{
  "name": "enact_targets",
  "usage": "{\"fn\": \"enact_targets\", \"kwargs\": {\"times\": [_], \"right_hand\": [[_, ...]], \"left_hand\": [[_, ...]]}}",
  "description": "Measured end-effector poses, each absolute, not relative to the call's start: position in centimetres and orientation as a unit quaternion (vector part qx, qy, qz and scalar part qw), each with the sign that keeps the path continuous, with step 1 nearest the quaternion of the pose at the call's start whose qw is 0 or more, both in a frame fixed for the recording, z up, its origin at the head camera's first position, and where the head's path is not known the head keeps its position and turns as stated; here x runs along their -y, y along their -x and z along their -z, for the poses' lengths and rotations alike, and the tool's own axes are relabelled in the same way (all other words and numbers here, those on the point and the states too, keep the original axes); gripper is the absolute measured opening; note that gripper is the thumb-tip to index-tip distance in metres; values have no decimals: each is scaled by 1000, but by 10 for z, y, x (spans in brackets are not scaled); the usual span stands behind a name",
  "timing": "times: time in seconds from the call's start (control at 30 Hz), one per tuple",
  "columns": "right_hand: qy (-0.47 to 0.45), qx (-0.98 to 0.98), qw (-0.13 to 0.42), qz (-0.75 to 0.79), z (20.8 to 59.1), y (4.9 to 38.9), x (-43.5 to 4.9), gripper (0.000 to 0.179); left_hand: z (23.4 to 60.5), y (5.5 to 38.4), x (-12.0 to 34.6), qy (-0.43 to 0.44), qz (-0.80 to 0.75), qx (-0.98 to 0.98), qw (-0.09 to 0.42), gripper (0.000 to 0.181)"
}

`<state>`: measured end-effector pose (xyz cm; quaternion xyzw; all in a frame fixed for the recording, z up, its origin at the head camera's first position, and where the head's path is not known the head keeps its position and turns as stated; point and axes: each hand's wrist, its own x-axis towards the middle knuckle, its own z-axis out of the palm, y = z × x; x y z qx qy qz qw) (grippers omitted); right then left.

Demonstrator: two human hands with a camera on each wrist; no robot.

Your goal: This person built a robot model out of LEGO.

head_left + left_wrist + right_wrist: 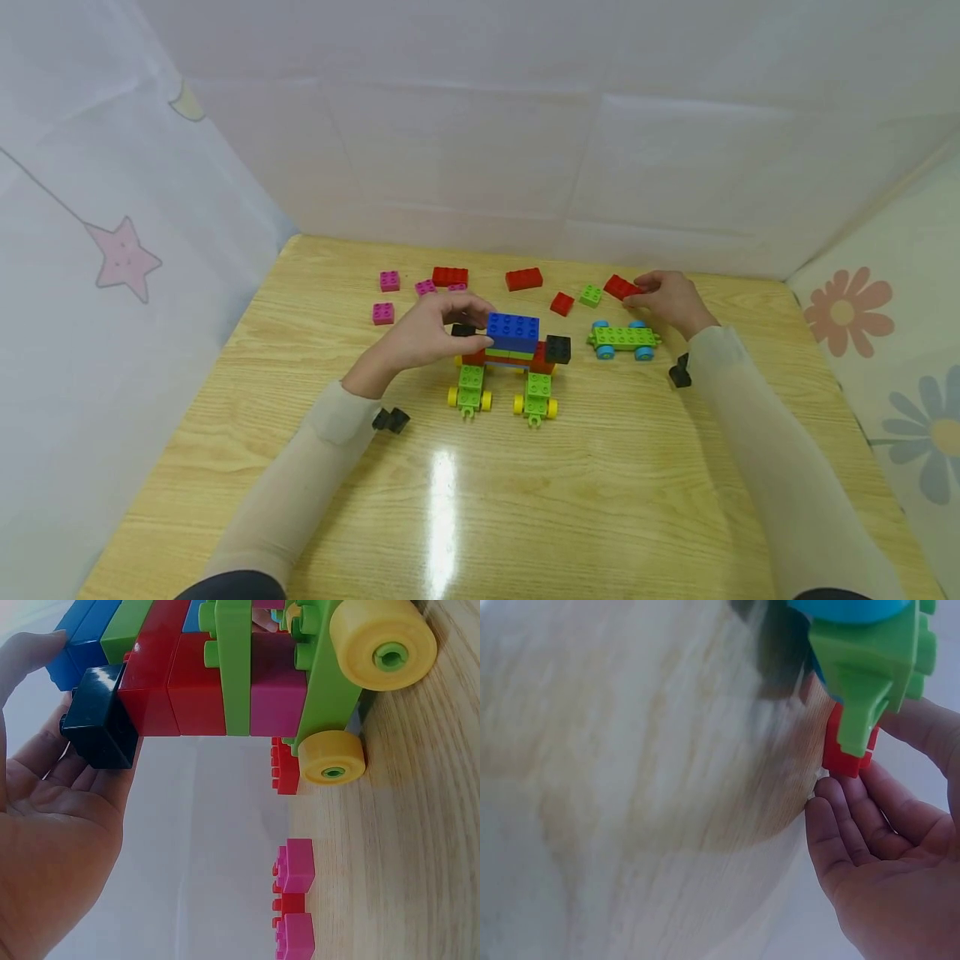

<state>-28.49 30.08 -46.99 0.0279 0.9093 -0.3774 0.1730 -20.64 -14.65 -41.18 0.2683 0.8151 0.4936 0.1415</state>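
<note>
My left hand grips the blue brick on top of a built model, thumb at the front and fingers behind. Red, green and black bricks make up the model, which stands on lime-green wheeled bases with yellow wheels. In the left wrist view, a black brick juts out beside the palm. At the back right, my right hand pinches a red brick between thumb and fingers. In the right wrist view, a green coupling partly covers that red brick.
A lime-green wheeled base with blue wheels stands just in front of the right hand. Along the back lie red bricks, a small green brick and several pink bricks. A white cloth backdrop rises behind the table.
</note>
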Motion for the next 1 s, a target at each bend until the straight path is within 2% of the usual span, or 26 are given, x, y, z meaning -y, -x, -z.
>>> {"fn": "enact_targets", "kwargs": {"times": [0.67,1.0], "right_hand": [[-27,-922,169,348,472,288,-304,62],[-20,-927,158,341,459,276,-303,61]], "left_hand": [[412,209,145,-267,-491,-818,139,37],[414,208,145,-266,-494,-815,144,37]]}}
